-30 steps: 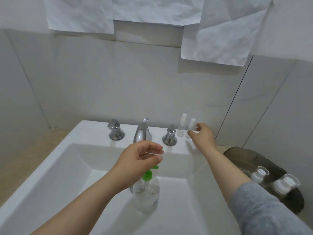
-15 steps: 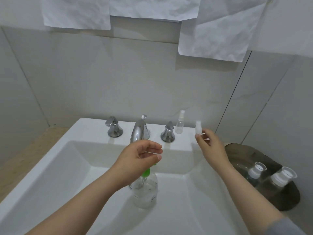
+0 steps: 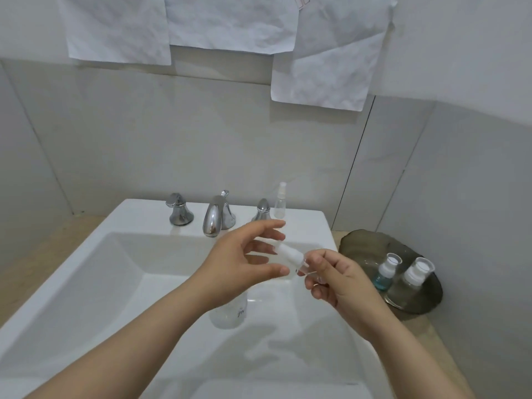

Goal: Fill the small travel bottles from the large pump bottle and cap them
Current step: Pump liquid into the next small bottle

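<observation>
Right hand (image 3: 331,279) pinches a small clear travel bottle with white cap (image 3: 289,254) above the white ceramic sink (image 3: 83,254). The bottle is tilted with its cap pointing far-left, and its lower part is hidden in the fingers. Left hand (image 3: 244,260) has loose, spread fingers just beside the cap; can't tell if they touch.

Large clear pump bottle (image 3: 230,312) stands in the basin, top hidden under the left wrist. Second small clear spray bottle (image 3: 280,203) stands upright on the far rim, right of the chrome faucet (image 3: 214,218).

Dark round tray (image 3: 362,243) at right holds a white-capped bottle with blue liquid (image 3: 384,273) and a clear white-capped bottle (image 3: 414,276).
</observation>
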### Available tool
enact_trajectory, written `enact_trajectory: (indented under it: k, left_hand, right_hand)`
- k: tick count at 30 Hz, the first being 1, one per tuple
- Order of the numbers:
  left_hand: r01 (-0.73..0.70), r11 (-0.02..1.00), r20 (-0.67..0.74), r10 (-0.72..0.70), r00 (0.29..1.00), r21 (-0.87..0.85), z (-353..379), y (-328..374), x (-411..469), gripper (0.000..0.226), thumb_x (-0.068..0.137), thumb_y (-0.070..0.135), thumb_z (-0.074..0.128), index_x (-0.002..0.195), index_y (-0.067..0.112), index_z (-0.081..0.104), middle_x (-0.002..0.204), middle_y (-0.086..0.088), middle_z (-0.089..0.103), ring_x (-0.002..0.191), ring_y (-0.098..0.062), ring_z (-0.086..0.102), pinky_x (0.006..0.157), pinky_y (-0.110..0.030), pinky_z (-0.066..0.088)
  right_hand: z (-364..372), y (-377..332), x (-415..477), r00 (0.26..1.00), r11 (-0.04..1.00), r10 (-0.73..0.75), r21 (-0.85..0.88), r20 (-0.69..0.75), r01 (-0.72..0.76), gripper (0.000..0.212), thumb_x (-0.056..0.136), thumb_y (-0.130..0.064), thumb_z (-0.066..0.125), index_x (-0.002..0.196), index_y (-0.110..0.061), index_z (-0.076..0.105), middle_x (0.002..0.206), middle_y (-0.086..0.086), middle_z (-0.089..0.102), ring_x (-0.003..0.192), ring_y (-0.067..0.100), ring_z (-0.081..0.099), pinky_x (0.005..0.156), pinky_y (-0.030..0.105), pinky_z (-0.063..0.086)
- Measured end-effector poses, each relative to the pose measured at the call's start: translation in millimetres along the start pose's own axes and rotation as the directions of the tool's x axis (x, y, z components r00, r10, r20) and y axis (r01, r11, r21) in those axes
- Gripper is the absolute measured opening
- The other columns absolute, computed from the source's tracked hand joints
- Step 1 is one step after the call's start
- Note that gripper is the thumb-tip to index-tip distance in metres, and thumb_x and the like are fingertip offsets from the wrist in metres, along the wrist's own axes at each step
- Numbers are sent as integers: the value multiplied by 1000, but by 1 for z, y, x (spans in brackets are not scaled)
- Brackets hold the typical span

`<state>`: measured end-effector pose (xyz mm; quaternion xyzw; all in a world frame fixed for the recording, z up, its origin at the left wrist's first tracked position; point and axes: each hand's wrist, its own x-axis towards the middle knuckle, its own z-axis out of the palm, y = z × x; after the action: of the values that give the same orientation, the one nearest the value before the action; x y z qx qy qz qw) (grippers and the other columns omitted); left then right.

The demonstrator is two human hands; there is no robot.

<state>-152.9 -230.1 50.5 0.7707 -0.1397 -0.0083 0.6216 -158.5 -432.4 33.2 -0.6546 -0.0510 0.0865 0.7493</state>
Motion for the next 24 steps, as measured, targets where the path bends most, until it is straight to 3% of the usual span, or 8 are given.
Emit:
enact_trajectory:
  k: [6,8,11,15,18,20,22,24]
  left_hand:
    - [-98,989,-26,102,994,115,8,14,-6,15,81,10,81,91,20,75,74,-15,59,67,-24,58,68,-31,52]
    - [-111,986,-18,114,993,126,7,14,-7,12,82,12,81,89,20,75,67,-7,51,64,-13,51,64,-24,46]
    - [-111,980,-37,118,992,165,8,15,-7,8,82,17,81,86,17,75,57,10,43,57,-8,43,61,-23,40]
    - [-114,978,-65,126,990,173,9,15,-6,9,82,19,81,86,13,74,51,17,41,52,-3,38,59,-20,37]
    - [-131,973,-54,144,988,190,10,17,-5,10,83,15,80,89,9,73,49,19,43,49,-1,40,55,-11,34]
    - [-136,972,-49,148,988,193,10,19,-6,11,83,14,79,89,8,73,49,21,46,49,0,42,55,-10,35]
    - [-130,973,-56,143,988,192,9,19,-5,10,83,14,79,89,8,73,49,21,45,49,0,42,55,-10,34]
    - [-125,974,-65,139,988,188,7,18,-4,9,83,14,79,88,8,73,47,20,44,47,0,40,53,-9,33]
  right_hand:
    - [3,-7,-17,1000,1000,-8,20,26,7,33,85,-33,57,97,-5,69,86,9,67,66,14,57,57,21,47]
    - [1,-9,-20,999,1000,0,14,42,0,28,90,-28,55,99,-7,71,89,10,70,68,14,58,59,21,49]
    - [-1,-10,-22,1000,1000,-24,-16,12,24,18,78,-19,76,96,-15,74,95,4,72,80,12,64,69,22,51]
    - [0,-12,-21,1000,999,-7,44,6,7,35,74,-21,81,107,-16,69,107,7,70,95,18,69,80,28,54]
    - [5,-15,-20,993,993,117,-3,-27,-117,46,89,-47,54,105,-5,66,88,14,71,71,21,68,63,26,55]
    - [5,-13,-19,992,992,119,-32,-34,-120,42,94,-40,50,98,-2,67,76,12,66,60,16,61,56,23,52]
    - [1,-12,-20,997,997,74,3,-20,-74,24,90,-24,60,102,-4,67,87,11,65,71,14,63,65,23,54]
    - [-2,-13,-20,998,996,58,62,10,-59,34,79,-19,70,112,-10,65,104,11,65,89,16,67,75,26,56]
